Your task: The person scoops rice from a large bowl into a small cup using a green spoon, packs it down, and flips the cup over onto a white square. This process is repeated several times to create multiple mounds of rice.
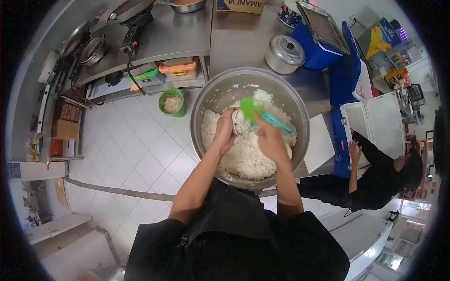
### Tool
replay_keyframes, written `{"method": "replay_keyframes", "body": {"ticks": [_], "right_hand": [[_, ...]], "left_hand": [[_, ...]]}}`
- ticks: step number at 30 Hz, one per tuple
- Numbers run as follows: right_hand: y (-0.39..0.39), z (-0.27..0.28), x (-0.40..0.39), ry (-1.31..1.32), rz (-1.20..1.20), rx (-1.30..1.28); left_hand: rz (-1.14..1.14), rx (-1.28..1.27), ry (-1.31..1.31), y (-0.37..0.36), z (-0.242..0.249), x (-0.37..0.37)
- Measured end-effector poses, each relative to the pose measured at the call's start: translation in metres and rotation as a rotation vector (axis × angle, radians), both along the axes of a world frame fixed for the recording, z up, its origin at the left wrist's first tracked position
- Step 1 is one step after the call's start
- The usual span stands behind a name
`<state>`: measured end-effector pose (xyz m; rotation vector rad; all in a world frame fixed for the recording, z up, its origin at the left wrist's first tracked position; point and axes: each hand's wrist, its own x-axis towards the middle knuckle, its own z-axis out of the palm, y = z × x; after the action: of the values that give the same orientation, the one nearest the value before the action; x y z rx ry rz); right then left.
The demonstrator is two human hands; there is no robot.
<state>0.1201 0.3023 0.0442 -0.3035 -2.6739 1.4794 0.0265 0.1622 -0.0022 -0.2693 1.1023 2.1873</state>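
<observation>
Both hands are down inside a big steel bowl point(206, 100) that sits at the edge of a steel counter point(234, 37), half full of cooked white rice point(243, 154). The right hand point(271, 140) is clenched round the teal handle of a green rice paddle point(251, 110), whose blade tilts up over the middle of the heap. The left hand point(225, 129) curls round something small and pale, perhaps a cup or a mould, but the fingers cover most of it and I cannot tell what it is. The paddle blade sits just beside it.

The bowl's near rim is hidden behind the person's forearms and black apron.

Farther back on the counter stands a lidded metal pot point(284, 54), and a cardboard box point(241, 5) is cut off at the top edge. On the floor to the left is a green bucket point(172, 102). At the right, another person in black point(375, 180) bends by a white cooler point(375, 122), one hand on its edge.
</observation>
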Motion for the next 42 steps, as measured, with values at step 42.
{"method": "replay_keyframes", "body": {"ticks": [42], "right_hand": [[-0.035,-0.030,0.013,-0.492,0.891,0.264]], "left_hand": [[0.135,0.236,-0.287,-0.149,0.045,0.017]]}}
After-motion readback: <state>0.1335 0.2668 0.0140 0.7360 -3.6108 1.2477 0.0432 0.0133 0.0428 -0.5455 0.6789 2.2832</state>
